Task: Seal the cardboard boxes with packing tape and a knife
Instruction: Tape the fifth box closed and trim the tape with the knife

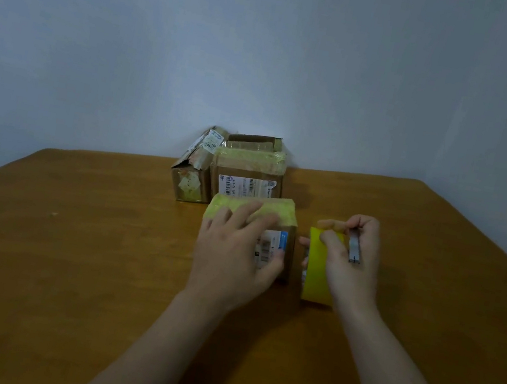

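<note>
cardboard box point(279, 208), small and labelled, sits near the middle of the wooden counter point(64, 260) with yellow tape across its top. the left hand point(234, 253) lies over it, fingers straight and spread, pressing on the taped top. just beside it, the right hand point(353, 270) grips a yellow packing tape roll point(317, 284) standing on edge, with a grey utility knife point(354, 248) pinched in the same fingers. behind, by the wall, a taped box point(249, 170) and a torn box point(190, 177) stand side by side.

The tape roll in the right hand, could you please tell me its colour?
The tape roll is yellow; head view.
</note>
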